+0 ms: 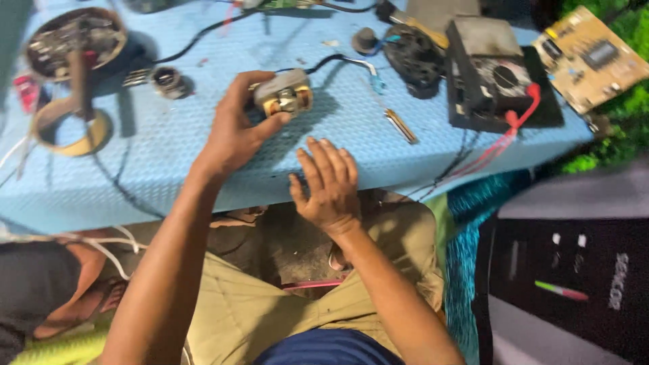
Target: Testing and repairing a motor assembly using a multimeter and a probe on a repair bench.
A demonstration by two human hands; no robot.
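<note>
Light blue textured foam work mat (169, 155) strewn with electronic parts.
Left hand (233, 132) pinches a small grey motor with copper windings (284, 94) above the mat; right hand (328, 186) rests spread, empty, on the mat's near edge.

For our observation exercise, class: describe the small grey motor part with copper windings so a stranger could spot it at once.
Start at the light blue textured table. Near its middle, the person's left hand holds the small grey motor part with copper windings, a black cable trailing from it. Unlike the black multimeter to the right, it is lifted in fingers and shows copper coils.
</note>
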